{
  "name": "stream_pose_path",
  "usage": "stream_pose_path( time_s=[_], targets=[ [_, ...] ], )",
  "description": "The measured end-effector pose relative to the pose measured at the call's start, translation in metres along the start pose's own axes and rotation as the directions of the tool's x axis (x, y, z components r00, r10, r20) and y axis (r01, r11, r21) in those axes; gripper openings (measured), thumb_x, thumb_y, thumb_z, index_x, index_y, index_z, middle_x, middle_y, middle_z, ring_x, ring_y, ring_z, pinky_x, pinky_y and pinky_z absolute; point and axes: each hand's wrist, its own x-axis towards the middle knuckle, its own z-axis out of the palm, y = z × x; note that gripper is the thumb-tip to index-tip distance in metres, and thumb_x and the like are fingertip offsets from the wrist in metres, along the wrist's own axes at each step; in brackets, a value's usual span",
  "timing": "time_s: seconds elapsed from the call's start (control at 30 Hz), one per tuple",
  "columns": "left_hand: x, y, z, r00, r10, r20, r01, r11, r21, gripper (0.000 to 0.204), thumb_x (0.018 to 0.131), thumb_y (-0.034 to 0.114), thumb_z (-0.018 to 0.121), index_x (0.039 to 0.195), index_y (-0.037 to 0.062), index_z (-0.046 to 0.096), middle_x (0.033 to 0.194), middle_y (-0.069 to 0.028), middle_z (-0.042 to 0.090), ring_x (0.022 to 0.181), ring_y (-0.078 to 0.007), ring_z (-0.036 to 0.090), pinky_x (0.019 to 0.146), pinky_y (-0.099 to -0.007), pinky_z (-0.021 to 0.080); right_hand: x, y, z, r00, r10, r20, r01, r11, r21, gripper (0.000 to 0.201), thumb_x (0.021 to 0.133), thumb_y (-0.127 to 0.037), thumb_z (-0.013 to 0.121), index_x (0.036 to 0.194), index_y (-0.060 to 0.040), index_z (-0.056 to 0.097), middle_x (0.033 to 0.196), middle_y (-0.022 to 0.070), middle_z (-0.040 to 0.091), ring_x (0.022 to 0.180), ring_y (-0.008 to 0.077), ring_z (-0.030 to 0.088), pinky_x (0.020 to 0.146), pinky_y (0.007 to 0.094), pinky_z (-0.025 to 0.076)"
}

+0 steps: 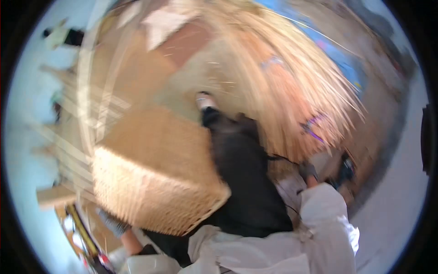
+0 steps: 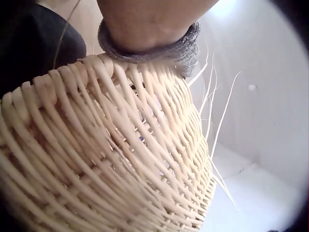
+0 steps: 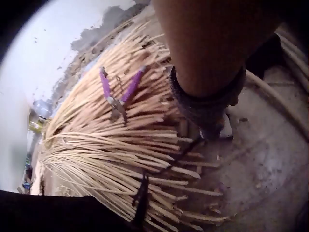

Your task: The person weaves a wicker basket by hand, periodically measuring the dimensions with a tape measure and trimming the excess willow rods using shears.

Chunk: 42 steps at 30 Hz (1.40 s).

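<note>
A woven basket (image 1: pixel 157 194) lies tilted beside the person's black-clad leg. At its lower left edge is the grey-gloved left hand (image 1: pixel 114 223). In the left wrist view the glove's cuff (image 2: pixel 149 52) meets the rim of the basket (image 2: pixel 130 140), which hides the fingers. The gloved right hand (image 1: pixel 308 171) is low beside the strands, away from the basket. Seen from the right wrist, that hand (image 3: pixel 207 108) is close to the floor, its fingers mostly hidden; a dark, thin thing (image 3: pixel 176 157) runs from near it, and whether it is held cannot be told.
Long pale strands (image 3: pixel 116 154) spread over the floor (image 3: pixel 260 159) by the right hand. Purple-handled pliers (image 3: pixel 116 99) lie on them. A dark tool (image 3: pixel 141 198) is nearer the leg. Another person (image 1: pixel 64 36) stands at the far upper left. The head view is blurred.
</note>
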Motion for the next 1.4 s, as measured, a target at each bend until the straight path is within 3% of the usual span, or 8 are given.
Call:
stream_pose_path(
  time_s=[0.23,0.63,0.73,1.03,1.13,1.3,1.33,1.4],
  targets=[
    [-0.001,-0.013,0.027,0.944,0.326,0.062,-0.329,0.942,0.069,0.026,0.089,0.030,0.058,0.105,0.0105,0.052,0.099,-0.0017,0.055,0.089,-0.0142,0.050,0.083,-0.0299,0.044,-0.010,-0.180,0.044,0.918,-0.394,0.054,0.365,0.890,0.274,0.038,0.082,-0.035,0.055,0.108,-0.0087,0.062,0.095,0.0163,0.060,0.088,0.0296,0.055,0.076,0.0360,0.043],
    [0.051,-0.033,0.113,0.938,0.345,-0.029,-0.249,0.733,0.633,0.045,0.081,0.035,0.066,0.110,0.0038,0.052,0.100,-0.0152,0.060,0.096,-0.0254,0.055,0.088,-0.0338,0.042,-0.069,-0.046,-0.062,0.995,-0.102,-0.021,0.068,0.476,0.877,0.033,0.087,-0.035,0.055,0.110,-0.0118,0.060,0.076,0.0072,0.058,0.060,0.0142,0.054,0.052,0.0253,0.043],
    [-0.008,0.009,0.143,0.612,0.708,0.352,-0.687,0.256,0.680,0.051,0.077,0.027,0.067,0.117,-0.0007,0.052,0.115,-0.0235,0.053,0.109,-0.0386,0.048,0.098,-0.0434,0.035,-0.173,-0.161,-0.150,0.778,-0.602,-0.180,0.300,0.103,0.948,0.035,0.088,-0.030,0.056,0.114,-0.0072,0.057,0.074,0.0033,0.056,0.053,0.0104,0.052,0.046,0.0235,0.043],
    [-0.130,0.006,0.129,0.673,-0.015,0.739,-0.175,0.968,0.179,0.022,0.080,0.017,0.068,0.097,0.0043,0.064,0.091,-0.0107,0.065,0.085,-0.0235,0.063,0.075,-0.0298,0.050,-0.343,-0.318,-0.149,0.558,-0.804,0.208,0.372,0.466,0.803,0.056,0.070,-0.027,0.075,0.114,-0.0006,0.054,0.100,0.0162,0.057,0.085,0.0223,0.059,0.073,0.0322,0.051],
    [-0.118,0.009,0.116,0.585,-0.035,0.810,-0.418,0.843,0.338,0.018,0.080,0.019,0.068,0.092,0.0056,0.065,0.088,-0.0096,0.065,0.081,-0.0227,0.063,0.073,-0.0306,0.050,-0.351,-0.327,-0.142,0.351,-0.920,0.174,0.927,0.368,0.075,0.057,0.069,-0.032,0.076,0.114,-0.0023,0.055,0.101,0.0191,0.058,0.090,0.0263,0.058,0.080,0.0366,0.049],
    [-0.053,0.019,0.124,0.174,-0.033,0.984,-0.936,0.305,0.176,0.024,0.087,0.018,0.053,0.110,0.0097,0.058,0.109,-0.0079,0.060,0.094,-0.0244,0.060,0.080,-0.0353,0.049,-0.368,-0.335,-0.116,0.583,-0.791,0.186,0.697,0.604,0.387,0.028,0.087,-0.023,0.057,0.107,-0.0045,0.059,0.088,0.0179,0.060,0.076,0.0278,0.061,0.070,0.0386,0.050],
    [-0.003,0.012,0.119,0.192,0.132,0.972,-0.952,0.266,0.152,0.028,0.087,0.012,0.050,0.114,0.0066,0.056,0.118,-0.0074,0.056,0.100,-0.0227,0.058,0.085,-0.0350,0.048,-0.350,-0.326,-0.099,0.585,-0.709,0.394,0.469,0.693,0.548,0.027,0.087,-0.022,0.057,0.106,-0.0050,0.060,0.086,0.0166,0.060,0.074,0.0267,0.061,0.069,0.0377,0.051],
    [0.094,0.010,0.117,0.719,0.196,0.666,-0.565,0.724,0.396,0.024,0.090,0.011,0.049,0.111,0.0034,0.060,0.103,-0.0077,0.064,0.090,-0.0236,0.062,0.084,-0.0323,0.048,-0.305,-0.298,-0.057,0.380,-0.555,0.740,-0.096,0.772,0.628,0.024,0.087,-0.022,0.056,0.104,-0.0060,0.060,0.081,0.0140,0.061,0.071,0.0244,0.061,0.066,0.0359,0.051]
  ],
)
